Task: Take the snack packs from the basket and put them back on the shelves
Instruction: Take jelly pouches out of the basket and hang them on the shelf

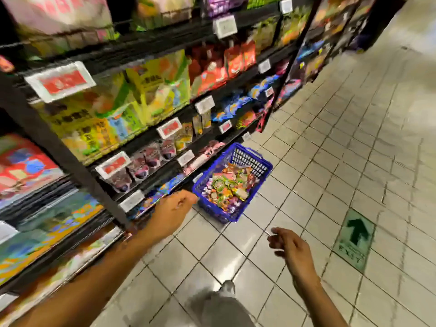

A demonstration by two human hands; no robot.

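Here the head view is smeared with motion, so detail is soft. The blue basket [232, 182] sits on the tiled floor [330, 161] against the foot of the shelves [146, 142], heaped with small, crinkly snack packs [226, 187] in green, orange and purple. The left hand [173, 208] reaches toward its near rim, its fingers loosely curled on nothing; the right hand [291, 247] hangs apart, its fingers relaxed and empty. A hasty grab could tip the light basket or spill slippery packs.
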